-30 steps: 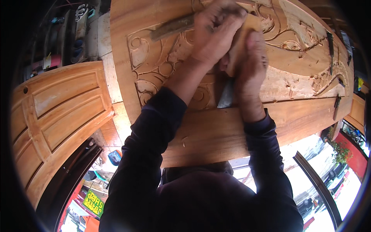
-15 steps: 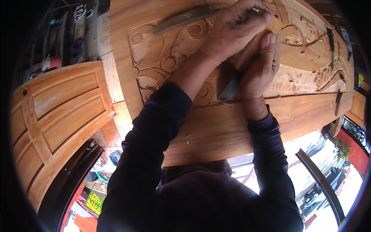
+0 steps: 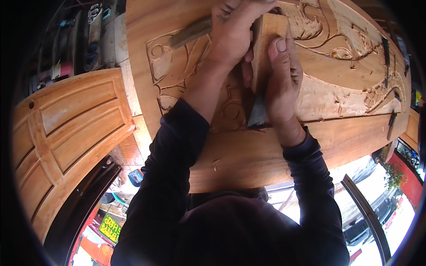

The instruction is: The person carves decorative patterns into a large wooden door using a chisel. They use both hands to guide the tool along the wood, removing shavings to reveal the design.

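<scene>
A broad dark metal blade with a thick, blocky wooden handle stands over a carved wooden panel, its edge down near the carving's border. Around the handle's right side wraps my right hand, thumb lying along the face toward the top. My left hand closes at the handle's upper end, on its left side; part of its grip is hidden. Beyond my left wrist shows a smeared grey-brown bar; I cannot tell whether it is held. Scrolls and leaf shapes are cut into the panel.
Thin dark carving tools lie toward the panel's right end, among wood shavings. A panelled wooden door stands at the left. Behind it is a dark rack with assorted things. A yellow-lettered sign shows at lower left.
Both hands have moved left with the wooden-handled blade, which now stands more upright in view. The grey-brown bar has shifted slightly left and nearer.
</scene>
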Motion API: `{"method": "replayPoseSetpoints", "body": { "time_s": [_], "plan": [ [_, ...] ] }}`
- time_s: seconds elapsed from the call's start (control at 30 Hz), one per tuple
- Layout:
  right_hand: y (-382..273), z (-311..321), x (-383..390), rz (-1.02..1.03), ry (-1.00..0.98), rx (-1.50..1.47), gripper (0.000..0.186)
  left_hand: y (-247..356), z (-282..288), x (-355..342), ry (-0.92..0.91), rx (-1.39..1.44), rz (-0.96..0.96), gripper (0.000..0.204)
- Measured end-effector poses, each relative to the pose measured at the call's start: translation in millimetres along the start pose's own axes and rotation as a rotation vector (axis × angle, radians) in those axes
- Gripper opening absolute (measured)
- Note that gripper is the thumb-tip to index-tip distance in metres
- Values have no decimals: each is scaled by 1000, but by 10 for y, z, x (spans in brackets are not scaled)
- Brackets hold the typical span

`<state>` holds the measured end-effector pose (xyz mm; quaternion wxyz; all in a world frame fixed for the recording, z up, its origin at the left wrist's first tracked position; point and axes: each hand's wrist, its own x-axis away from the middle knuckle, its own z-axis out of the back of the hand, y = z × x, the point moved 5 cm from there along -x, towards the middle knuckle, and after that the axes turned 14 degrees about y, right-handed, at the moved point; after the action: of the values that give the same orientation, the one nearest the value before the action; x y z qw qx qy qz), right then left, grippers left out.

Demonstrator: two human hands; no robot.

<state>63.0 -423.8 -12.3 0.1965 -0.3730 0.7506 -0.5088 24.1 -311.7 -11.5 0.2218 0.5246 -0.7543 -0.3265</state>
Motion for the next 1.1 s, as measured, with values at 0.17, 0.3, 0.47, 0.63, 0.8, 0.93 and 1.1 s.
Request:
{"method": "replayPoseSetpoints", "body": {
  "time_s": [0.17, 0.3, 0.47, 0.63, 0.8, 0.93, 1.1],
  "plan": [
    [-80, 236, -160, -252, -94, -321, 43, 41, -98, 19, -155, -279, -83, 47],
    [-393, 654, -410, 117, 174, 277, 41, -193, -285, 94, -342, -303, -31, 65],
    [-381, 821, -300, 231, 362, 141, 33, -299, -405, 242, -497, -631, -212, 65],
    [-386, 733, -277, 330, 352, 114, 38, -465, -451, 294, -504, -296, -248, 58],
    [-227, 807, -357, 339, 285, 116, 29, -464, -451, 268, -415, -270, -240, 42],
    [-197, 712, -255, 270, 270, 113, 27, -483, -344, 273, -348, -297, -136, 31],
    [-168, 450, -108, 84, 196, 112, 28, -426, -174, 253, -169, -338, -280, 27]
  ]
}}
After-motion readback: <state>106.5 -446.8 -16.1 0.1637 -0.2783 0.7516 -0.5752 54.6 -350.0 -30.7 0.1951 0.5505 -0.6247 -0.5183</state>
